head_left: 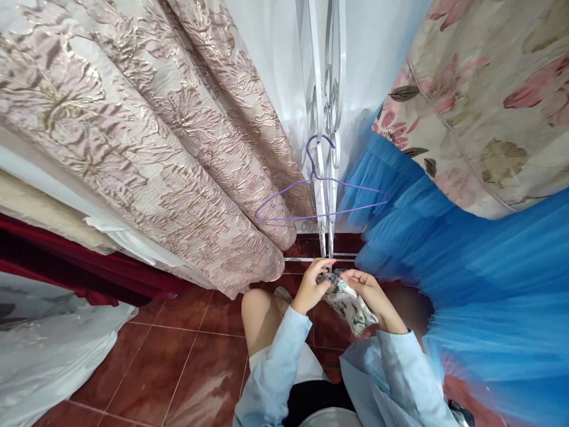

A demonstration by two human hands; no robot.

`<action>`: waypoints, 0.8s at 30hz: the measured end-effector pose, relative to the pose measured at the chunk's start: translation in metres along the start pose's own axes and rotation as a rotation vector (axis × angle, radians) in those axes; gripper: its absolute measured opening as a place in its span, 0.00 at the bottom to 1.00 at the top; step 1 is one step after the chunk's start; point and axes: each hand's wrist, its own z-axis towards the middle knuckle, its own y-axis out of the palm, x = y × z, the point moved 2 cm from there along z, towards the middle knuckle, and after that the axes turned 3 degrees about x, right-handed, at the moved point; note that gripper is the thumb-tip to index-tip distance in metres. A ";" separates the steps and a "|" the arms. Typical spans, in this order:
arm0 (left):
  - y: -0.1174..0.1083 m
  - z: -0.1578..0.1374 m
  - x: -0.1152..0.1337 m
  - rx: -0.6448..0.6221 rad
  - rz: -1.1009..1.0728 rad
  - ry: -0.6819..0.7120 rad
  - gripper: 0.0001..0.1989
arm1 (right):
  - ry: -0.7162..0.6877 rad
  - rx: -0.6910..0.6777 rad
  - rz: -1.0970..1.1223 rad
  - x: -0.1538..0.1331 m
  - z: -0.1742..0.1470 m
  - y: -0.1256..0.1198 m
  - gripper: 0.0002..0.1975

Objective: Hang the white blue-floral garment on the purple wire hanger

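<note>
A small patterned piece of cloth [351,307], whitish with dark and greenish marks, hangs between my hands in front of my knees. My left hand [311,286] is at its upper left edge, with thumb and fingers curled about the gathered darker rim. At the upper right, my right hand [368,292] pinches the same rim between thumb and fingers. The exact kind of item cannot be made out. Just beyond my hands, a purple clothes hanger [284,217] hangs by its hook on a white metal rack [317,112], with nothing on it.
Pink and gold floral brocade [186,142] hangs at the left, with dark red fabric [66,255] and white fabric [57,350] beside it. Blue tulle [471,279] and a floral print cloth [471,101] fill the right. Red tiles [178,356] cover the floor.
</note>
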 end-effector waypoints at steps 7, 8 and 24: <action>-0.015 -0.013 0.004 -0.491 -0.002 -0.165 0.14 | 0.028 -0.394 0.016 -0.057 -0.040 0.000 0.20; -0.021 -0.014 0.006 -0.475 0.031 -0.165 0.15 | 0.007 -0.417 -0.004 -0.064 -0.044 -0.002 0.22; -0.083 -0.035 0.027 -0.046 0.245 -0.106 0.17 | -0.451 0.144 -0.465 -0.097 -0.032 -0.038 0.10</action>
